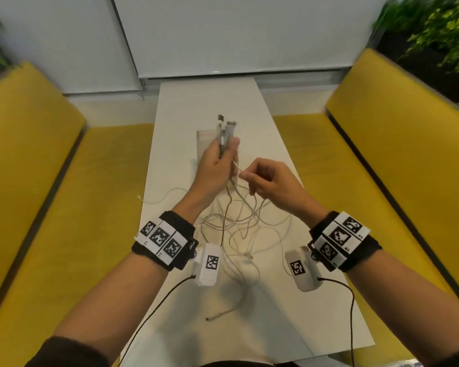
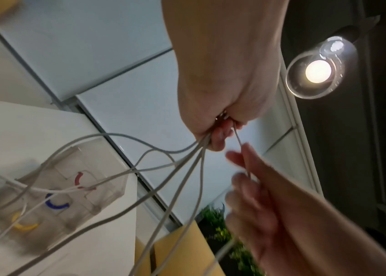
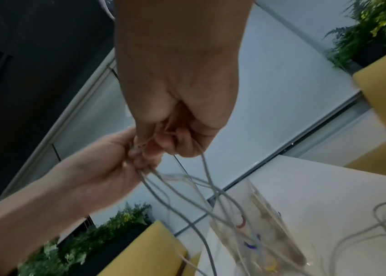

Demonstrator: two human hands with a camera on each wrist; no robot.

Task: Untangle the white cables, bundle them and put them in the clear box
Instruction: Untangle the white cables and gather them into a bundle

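An office lounge or café-style booth. Two mustard-yellow upholstered benches (image 1: pixel 398 165) face each other across a narrow white table (image 1: pixel 273 144). Pale roller blinds (image 1: pixel 223 35) cover the window wall behind. Leafy green planters (image 1: pixel 440 25) border the seating. A bare-bulb pendant lamp (image 2: pixel 317 71) hangs overhead.
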